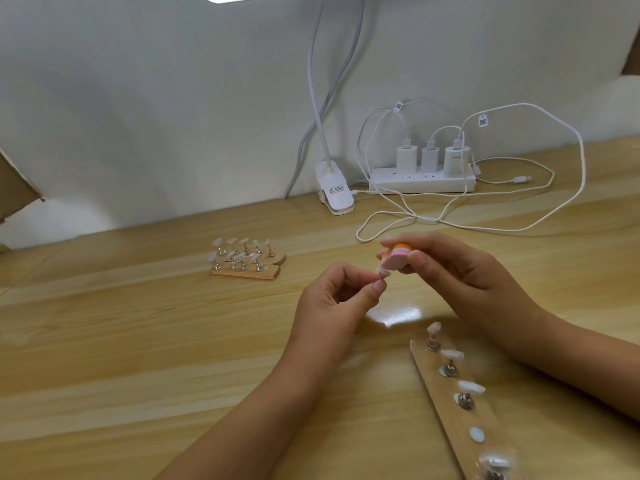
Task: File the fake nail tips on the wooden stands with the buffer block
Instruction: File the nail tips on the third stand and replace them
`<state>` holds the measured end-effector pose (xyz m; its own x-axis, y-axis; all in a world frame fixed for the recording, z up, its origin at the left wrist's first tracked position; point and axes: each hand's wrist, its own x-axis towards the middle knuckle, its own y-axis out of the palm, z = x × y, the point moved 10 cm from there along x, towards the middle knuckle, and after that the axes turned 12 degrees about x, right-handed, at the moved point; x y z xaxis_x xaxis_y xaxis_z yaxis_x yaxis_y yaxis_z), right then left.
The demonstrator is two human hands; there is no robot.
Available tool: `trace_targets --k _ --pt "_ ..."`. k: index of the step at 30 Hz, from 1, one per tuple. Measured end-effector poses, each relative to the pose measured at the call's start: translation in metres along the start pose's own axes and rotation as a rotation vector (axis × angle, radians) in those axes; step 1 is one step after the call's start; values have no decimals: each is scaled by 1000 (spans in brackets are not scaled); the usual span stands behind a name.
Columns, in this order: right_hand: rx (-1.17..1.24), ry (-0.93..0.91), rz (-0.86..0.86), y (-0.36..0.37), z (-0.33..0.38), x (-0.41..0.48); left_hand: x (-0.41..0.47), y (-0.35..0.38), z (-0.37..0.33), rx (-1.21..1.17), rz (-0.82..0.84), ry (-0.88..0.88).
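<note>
My right hand point(460, 271) grips a pink and orange buffer block point(396, 258) above the table. Its pink face touches a small clear nail tip point(382, 271) that my left hand point(337, 296) pinches between thumb and forefinger. A long wooden stand point(436, 382) lies at the lower right with several nail tips on metal pegs; one of its magnet spots point(476, 434) carries no peg. Two more wooden stands point(247, 261) with several tips sit farther back, left of my hands.
A white clip lamp point(334, 188) stands at the table's back edge. Beside it lies a white power strip point(420, 180) with three chargers, and white cables point(502, 216) loop over the table behind my hands. Brown cardboard point(15, 181) juts in at the left.
</note>
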<state>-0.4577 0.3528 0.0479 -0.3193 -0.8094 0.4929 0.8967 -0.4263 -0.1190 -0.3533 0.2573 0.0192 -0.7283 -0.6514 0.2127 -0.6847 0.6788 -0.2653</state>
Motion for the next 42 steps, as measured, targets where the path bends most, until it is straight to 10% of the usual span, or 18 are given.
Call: trace_targets --k 42 --pt "-214 -57 -47 -5 7 0 -3 1 2 50 14 -40"
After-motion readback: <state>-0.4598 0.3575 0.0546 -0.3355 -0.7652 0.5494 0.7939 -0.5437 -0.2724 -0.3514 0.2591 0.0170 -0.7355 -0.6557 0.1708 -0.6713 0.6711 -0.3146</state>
